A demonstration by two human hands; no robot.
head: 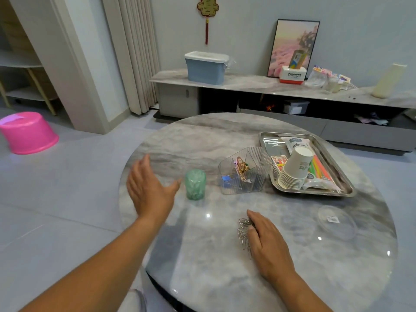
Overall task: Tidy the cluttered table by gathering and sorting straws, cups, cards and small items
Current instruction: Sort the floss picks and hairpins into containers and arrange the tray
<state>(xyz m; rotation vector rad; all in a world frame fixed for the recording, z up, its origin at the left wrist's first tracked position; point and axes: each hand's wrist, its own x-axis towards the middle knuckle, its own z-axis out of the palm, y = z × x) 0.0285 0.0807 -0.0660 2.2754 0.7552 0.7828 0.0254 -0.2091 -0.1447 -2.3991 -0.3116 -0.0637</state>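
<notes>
On the round marble table [202, 255] stands a green ribbed cup [195, 184]. My left hand [148, 188] hovers open just left of it, thumb pointing at the cup, not touching. My right hand [267, 239] lies flat with its fingers on a pile of silver paper clips [243, 233]. A clear divided organizer [246, 172] holds gold clips and small blue and pink items. Behind it a steel tray [315, 192] carries a stack of white paper cups [295, 170], coloured straws [320, 168], a card pack [278, 162] and packets.
A clear plastic lid [336, 221] lies at the table's right edge. A pink stool [28, 132] stands on the floor at left. Along the wall, a low cabinet [247, 83] bears a blue bin [206, 67], a framed picture and small boxes.
</notes>
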